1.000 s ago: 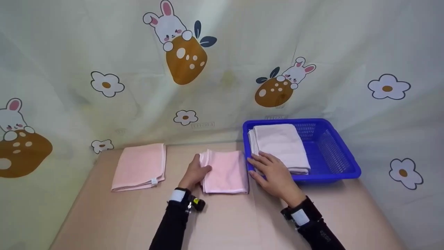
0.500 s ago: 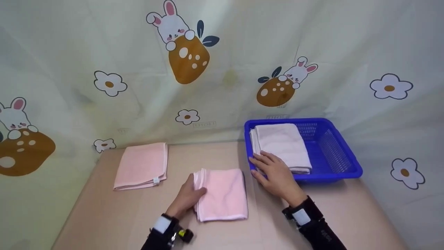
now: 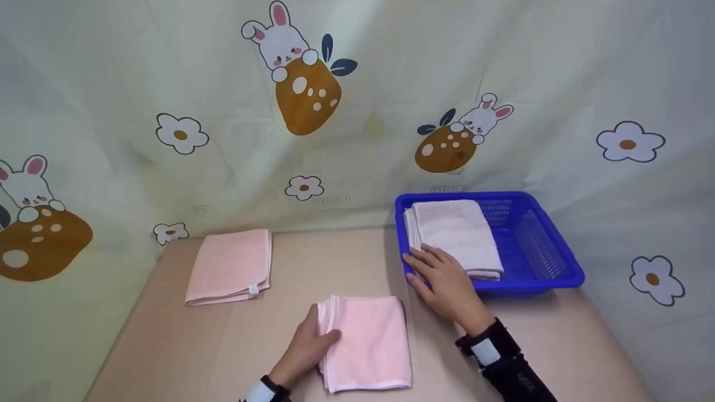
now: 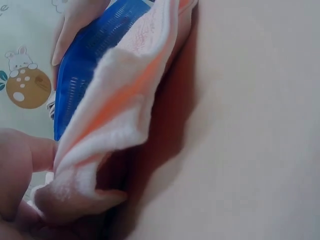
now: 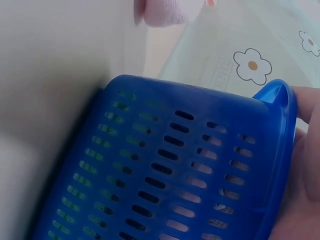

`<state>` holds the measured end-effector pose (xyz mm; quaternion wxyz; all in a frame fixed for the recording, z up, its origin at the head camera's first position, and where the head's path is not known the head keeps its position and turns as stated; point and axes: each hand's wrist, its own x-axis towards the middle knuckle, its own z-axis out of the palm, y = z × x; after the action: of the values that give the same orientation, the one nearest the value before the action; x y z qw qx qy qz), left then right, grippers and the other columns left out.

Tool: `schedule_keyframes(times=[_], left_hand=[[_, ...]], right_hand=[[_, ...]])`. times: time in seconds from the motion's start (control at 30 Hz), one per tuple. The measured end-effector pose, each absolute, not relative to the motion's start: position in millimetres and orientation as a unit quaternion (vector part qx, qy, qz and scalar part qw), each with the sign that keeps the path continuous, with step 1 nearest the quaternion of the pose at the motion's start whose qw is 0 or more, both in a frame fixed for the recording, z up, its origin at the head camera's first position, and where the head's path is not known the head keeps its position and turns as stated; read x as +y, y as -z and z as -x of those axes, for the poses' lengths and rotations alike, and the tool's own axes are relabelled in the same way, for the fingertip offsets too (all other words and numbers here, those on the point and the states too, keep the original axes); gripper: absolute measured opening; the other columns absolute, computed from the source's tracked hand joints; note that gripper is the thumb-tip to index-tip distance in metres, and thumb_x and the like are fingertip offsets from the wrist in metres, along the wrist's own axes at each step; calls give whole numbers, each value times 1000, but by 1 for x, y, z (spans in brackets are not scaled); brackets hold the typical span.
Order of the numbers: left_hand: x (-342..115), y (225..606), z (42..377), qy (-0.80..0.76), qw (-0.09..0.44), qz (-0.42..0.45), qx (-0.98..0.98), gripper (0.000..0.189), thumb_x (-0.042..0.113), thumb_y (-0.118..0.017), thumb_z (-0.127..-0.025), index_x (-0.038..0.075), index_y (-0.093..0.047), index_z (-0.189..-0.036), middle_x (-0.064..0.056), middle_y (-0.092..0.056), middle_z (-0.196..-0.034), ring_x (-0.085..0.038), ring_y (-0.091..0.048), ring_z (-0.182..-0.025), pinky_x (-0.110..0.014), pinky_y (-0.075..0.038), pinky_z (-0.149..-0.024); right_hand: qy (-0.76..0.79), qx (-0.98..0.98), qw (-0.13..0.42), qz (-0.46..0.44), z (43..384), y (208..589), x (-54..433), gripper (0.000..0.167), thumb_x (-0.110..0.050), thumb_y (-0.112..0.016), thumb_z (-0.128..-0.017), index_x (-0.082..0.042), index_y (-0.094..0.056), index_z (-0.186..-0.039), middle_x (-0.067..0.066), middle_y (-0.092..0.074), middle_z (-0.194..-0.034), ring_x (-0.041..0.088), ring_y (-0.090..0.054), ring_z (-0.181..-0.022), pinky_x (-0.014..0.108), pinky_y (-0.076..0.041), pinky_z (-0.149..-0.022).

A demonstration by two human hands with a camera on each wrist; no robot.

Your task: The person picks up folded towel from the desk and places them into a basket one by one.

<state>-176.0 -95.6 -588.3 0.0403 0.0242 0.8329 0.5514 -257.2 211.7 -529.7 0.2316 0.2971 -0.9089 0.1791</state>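
My left hand (image 3: 306, 347) pinches the left folded edge of a pink towel (image 3: 368, 343), thumb on top and the other fingers underneath. In the left wrist view the layers of this towel (image 4: 125, 100) part at the edge, and a shadow lies under it. My right hand (image 3: 447, 287) rests over the front left corner of a blue plastic basket (image 3: 525, 285), its fingers lying fairly straight across the rim. Within the basket, on its left side, lies a stack of folded white towels (image 3: 458, 234). The right wrist view shows the slotted wall of the basket (image 5: 165, 155) beside the hand.
Another folded pink towel (image 3: 230, 268) with a small white tag lies at the back left of the beige table (image 3: 234, 352). Behind the table hangs a pale curtain (image 3: 380, 151) printed with rabbits and flowers. Bare blue floor shows in the basket's right half.
My left hand has drawn the pink towel toward the front edge of the table, away from the basket's side. The right hand stays on the basket rim.
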Motion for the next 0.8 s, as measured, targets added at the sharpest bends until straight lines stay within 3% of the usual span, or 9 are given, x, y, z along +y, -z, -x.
schedule_keyframes(times=[0.17, 0.27, 0.33, 0.4, 0.53, 0.8], left_hand=[[-95, 587, 176, -553, 50, -21, 832, 68, 14, -69, -91, -2, -37, -149, -33, -48, -150, -39, -59, -126, -60, -44, -111], [-95, 586, 176, -559, 51, -27, 827, 68, 13, -70, -91, -2, -37, -149, -33, -47, -150, -39, -59, -126, -61, -41, -113], [-96, 585, 176, -561, 46, -34, 826, 68, 11, -70, -91, -2, -37, -148, -32, -48, -150, -40, -57, -128, -61, -40, -114], [-97, 585, 177, -564, 40, -39, 824, 68, 10, -71, -91, -1, -37, -148, -30, -48, -150, -40, -56, -130, -61, -39, -115], [-97, 585, 177, -568, 39, -48, 821, 69, 10, -72, -90, -1, -36, -149, -29, -48, -151, -40, -53, -134, -61, -38, -116], [-95, 584, 176, -576, 74, -44, 813, 72, 12, -71, -92, -3, -35, -152, -31, -47, -152, -43, -52, -135, -62, -38, -116]], right_hand=[[-201, -859, 338, -327, 240, 533, 205, 37, -14, -77, -89, -12, -73, -125, 10, -69, -127, 34, -60, -126, 48, -49, -107], [-219, -849, 351, -330, 219, 537, 199, 22, -10, -79, -84, -12, -75, -105, 3, -69, -100, 21, -66, -95, 35, -57, -82], [-237, -871, 306, -303, 204, 542, 195, 7, -13, -78, -86, -14, -72, -89, -5, -63, -80, 12, -59, -72, 27, -51, -64], [-246, -903, 240, -259, 194, 549, 191, 16, -21, -77, -90, -16, -67, -78, -9, -57, -67, 7, -51, -60, 26, -43, -54], [-253, -943, 118, -180, 191, 566, 186, 30, -35, -74, -94, -14, -65, -75, -8, -54, -62, 9, -50, -57, 29, -41, -55], [-337, -921, 8, -194, 200, 578, 183, 24, -33, -78, -90, -15, -63, -84, -9, -55, -71, 9, -49, -67, 27, -39, -62]])
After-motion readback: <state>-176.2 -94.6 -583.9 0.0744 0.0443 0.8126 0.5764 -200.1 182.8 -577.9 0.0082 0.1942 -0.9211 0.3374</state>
